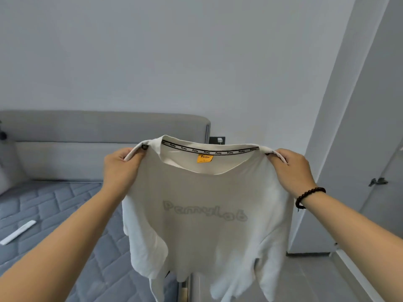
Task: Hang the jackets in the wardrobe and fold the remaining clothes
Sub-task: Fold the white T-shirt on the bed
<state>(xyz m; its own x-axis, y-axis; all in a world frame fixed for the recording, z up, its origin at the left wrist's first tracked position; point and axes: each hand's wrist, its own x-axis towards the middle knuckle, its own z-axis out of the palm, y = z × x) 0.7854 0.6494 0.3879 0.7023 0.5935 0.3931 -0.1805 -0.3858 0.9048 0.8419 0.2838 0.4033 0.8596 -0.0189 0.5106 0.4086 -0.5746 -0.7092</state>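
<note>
A white T-shirt (207, 225) with pale lettering across the chest and an orange neck label hangs spread out in the air in front of me. My left hand (122, 168) pinches its left shoulder seam. My right hand (292, 168), with a dark bead bracelet on the wrist, pinches the right shoulder seam. The collar is stretched flat between both hands, and the sleeves and hem dangle loosely over the bed's edge.
A bed with a grey quilted mattress (54, 214) and a grey padded headboard (98, 127) lies at the left. A white remote control (18, 232) rests on the mattress. A white wardrobe door (359, 149) with a hinge stands at the right. Grey floor shows bottom right.
</note>
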